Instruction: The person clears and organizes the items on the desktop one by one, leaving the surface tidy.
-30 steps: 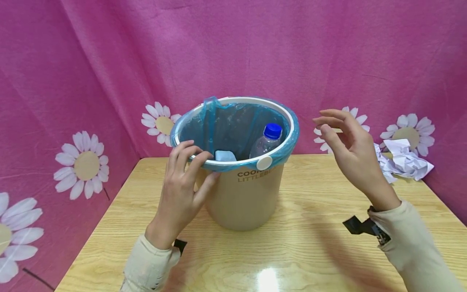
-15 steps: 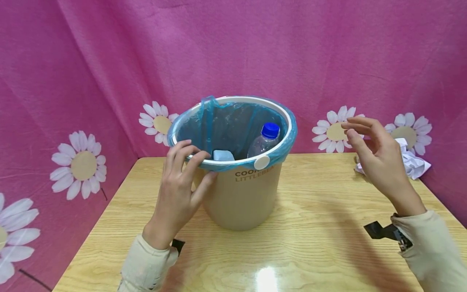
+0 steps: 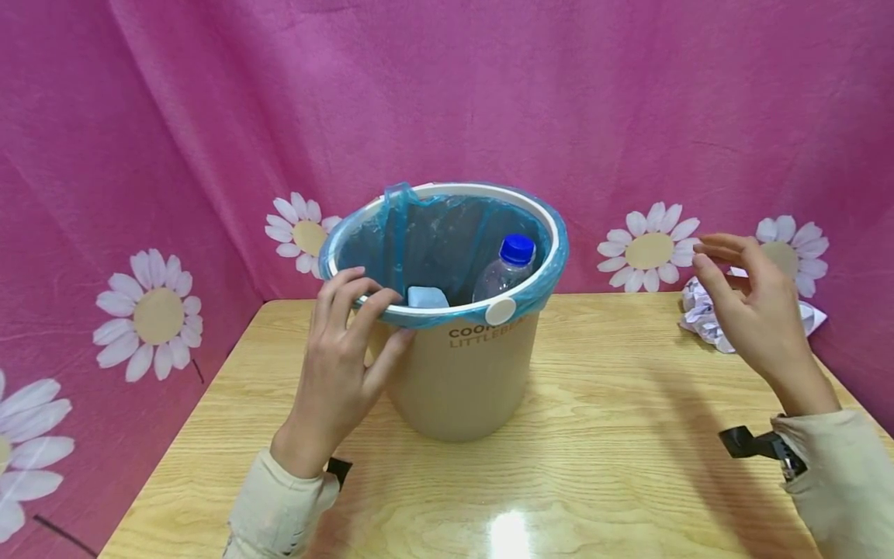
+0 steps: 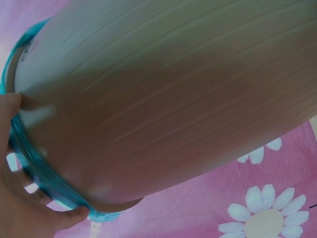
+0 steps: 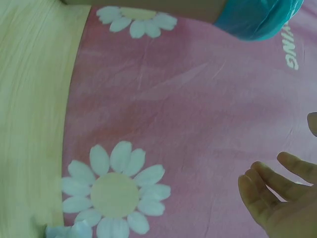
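Note:
A beige trash bin [image 3: 461, 388] stands on the table, lined with a blue plastic bag [image 3: 555, 268] folded over its white rim. My left hand [image 3: 338, 361] holds the bin's near left rim, fingers over the edge and thumb on the outer wall; the left wrist view shows this hand [image 4: 25, 203] against the bagged rim. Inside the bin are a clear plastic bottle [image 3: 499, 281] with a blue cap and a pale blue block-like item [image 3: 427, 296], partly hidden by the rim. My right hand [image 3: 761, 318] hovers right of the bin, holding nothing, its fingers loosely bent.
Crumpled white paper [image 3: 701, 317] lies at the table's back right, partly behind my right hand. A pink cloth with printed daisies [image 3: 447, 93] hangs around the wooden table [image 3: 594, 466].
My right hand has moved right, away from the bin and over toward the crumpled paper. The left hand stays on the rim, and the bin has barely shifted in view.

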A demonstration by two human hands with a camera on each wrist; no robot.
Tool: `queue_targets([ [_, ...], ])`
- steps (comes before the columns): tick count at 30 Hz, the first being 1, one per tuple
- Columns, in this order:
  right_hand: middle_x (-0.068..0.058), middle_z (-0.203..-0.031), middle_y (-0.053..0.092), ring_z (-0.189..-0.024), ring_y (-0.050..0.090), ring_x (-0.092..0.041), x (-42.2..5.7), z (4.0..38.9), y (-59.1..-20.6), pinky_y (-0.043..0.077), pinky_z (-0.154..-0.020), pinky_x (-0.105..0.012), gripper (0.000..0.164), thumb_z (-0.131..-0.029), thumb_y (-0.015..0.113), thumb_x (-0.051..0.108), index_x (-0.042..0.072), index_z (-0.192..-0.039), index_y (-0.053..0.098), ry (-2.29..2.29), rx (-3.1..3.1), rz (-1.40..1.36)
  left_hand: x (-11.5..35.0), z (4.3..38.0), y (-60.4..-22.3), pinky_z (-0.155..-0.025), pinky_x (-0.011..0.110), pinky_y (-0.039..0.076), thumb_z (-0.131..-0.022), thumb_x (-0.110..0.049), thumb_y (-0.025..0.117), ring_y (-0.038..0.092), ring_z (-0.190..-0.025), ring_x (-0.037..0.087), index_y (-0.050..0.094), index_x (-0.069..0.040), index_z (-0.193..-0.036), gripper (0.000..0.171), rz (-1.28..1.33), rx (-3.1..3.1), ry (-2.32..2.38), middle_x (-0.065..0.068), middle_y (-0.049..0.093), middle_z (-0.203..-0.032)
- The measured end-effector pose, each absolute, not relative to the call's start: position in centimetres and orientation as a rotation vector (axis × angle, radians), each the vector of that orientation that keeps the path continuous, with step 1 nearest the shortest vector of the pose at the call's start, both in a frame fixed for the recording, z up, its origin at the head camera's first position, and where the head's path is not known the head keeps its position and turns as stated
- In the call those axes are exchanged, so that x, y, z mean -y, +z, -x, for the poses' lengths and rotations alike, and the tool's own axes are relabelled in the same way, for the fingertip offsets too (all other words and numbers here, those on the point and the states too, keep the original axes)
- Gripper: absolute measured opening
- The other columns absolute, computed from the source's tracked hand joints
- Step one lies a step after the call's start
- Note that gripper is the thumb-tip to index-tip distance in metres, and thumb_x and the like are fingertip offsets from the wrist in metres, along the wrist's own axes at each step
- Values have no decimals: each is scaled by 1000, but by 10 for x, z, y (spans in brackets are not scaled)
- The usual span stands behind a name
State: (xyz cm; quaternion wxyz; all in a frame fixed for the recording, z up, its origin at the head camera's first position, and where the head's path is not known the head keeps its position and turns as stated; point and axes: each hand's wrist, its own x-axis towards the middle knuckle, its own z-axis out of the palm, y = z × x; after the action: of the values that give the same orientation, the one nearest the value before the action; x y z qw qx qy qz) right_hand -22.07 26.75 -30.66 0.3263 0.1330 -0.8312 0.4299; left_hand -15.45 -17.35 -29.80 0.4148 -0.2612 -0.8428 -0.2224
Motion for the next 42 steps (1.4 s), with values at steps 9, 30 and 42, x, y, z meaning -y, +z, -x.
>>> queue_targets([
  [9,-7,-125,64,-102,49,10,-286,238,-327,37,-83,-4,44,-98,63,25,9,-138,56,994,2255,-253,173,155,-298,-108,57,38,-90,-28,70,38,-136,32,61,-14,-123,37,658,2120,-562,14,54,-125],
  [30,-46,-143,27,-129,22,-67,-342,278,-397,18,-103,-76,84,-93,68,33,-6,-153,22,773,2655,-131,174,154,-298,-109,57,37,-88,-26,72,37,-137,33,60,-12,-122,38,659,2112,-544,16,53,-126],
  [42,-43,-144,27,-126,21,-70,-354,283,-418,17,-94,-81,79,-96,64,38,-3,-152,26,730,2771,-132,173,155,-298,-110,57,35,-90,-27,70,38,-136,33,60,-12,-122,37,669,2097,-555,16,53,-125],
])
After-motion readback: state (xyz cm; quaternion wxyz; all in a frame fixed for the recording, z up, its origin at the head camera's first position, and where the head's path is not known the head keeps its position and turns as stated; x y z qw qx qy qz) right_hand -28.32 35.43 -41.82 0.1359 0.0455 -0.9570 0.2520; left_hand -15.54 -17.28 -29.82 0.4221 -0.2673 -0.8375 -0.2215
